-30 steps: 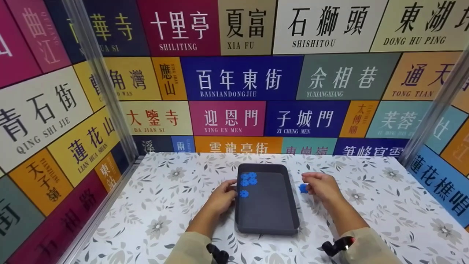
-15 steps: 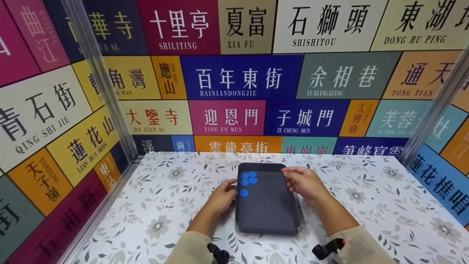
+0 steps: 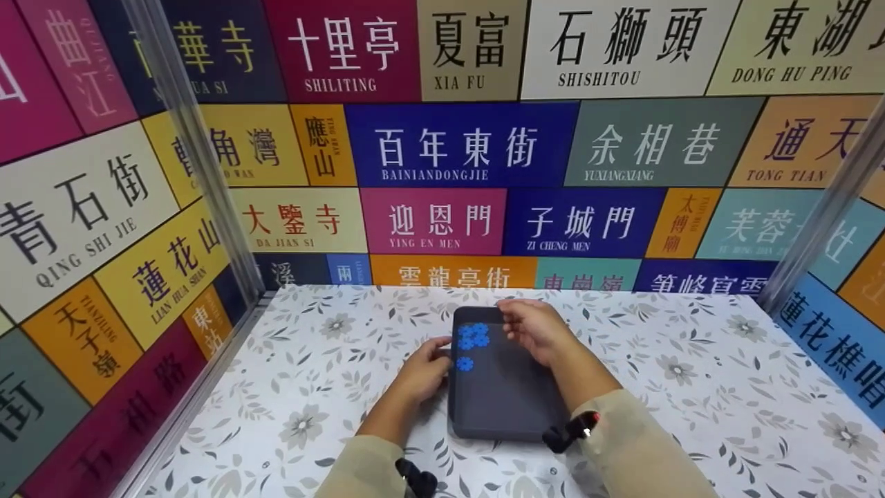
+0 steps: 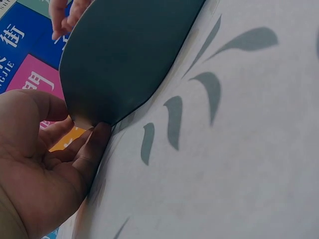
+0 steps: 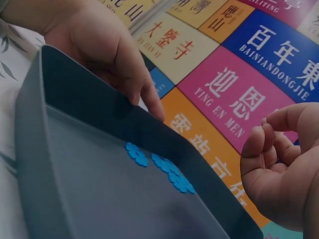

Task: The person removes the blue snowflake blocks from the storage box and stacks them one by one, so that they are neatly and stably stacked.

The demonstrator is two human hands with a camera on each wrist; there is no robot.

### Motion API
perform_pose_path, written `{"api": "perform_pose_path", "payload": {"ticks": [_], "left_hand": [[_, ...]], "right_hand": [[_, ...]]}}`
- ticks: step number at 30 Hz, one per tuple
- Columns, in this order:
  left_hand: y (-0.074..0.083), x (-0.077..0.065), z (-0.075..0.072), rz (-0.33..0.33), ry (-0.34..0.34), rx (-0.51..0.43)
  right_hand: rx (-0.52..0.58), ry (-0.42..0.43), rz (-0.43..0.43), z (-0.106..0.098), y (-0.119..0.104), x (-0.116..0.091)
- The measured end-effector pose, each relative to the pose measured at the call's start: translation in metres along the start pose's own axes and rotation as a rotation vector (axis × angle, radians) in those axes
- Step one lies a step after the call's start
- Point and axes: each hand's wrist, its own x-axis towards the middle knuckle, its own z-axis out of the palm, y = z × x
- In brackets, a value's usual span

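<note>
A dark grey rectangular tray [image 3: 508,408] sits on the table. My left hand [image 3: 423,373] grips its left side; in the left wrist view, thumb and fingers close on the tray's lower edge. Several blue flower-shaped pieces [image 5: 137,155] lie flat inside, three of them clustered [image 3: 473,333] near the far left corner and a single piece [image 3: 464,364] nearer along the left wall. My right hand [image 3: 538,330] is over the tray's far right part. Its thumb and index fingertips meet and the other fingers curl in; I cannot tell whether a piece is hidden inside.
A white tablecloth [image 3: 304,422] with grey flowers and leaves covers the table. Behind it stands a wall [image 3: 442,145] of coloured name panels, with another wall [image 3: 90,256] on the left. Metal posts [image 3: 823,187] mark the corners.
My right hand has moved left from beside the tray to over it. The blue piece seen at its fingers one second ago is now out of sight. My left hand has stayed put.
</note>
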Motion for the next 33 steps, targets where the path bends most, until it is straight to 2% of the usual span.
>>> {"api": "perform_pose_path", "payload": {"ticks": [9,19,25,33], "left_hand": [[-0.001,0.001,-0.001,0.004,0.011,0.037],[0.0,0.001,-0.001,-0.004,0.019,0.047],[-0.001,0.001,0.001,-0.01,0.023,0.047],[-0.002,0.003,0.001,-0.023,0.023,0.036]], "right_hand": [[-0.006,0.061,0.029,0.011,0.004,0.041],[-0.031,0.133,0.021,0.004,0.022,0.059],[-0.154,0.132,-0.012,-0.001,0.036,0.061],[-0.405,0.083,-0.101,0.002,0.048,0.059]]}}
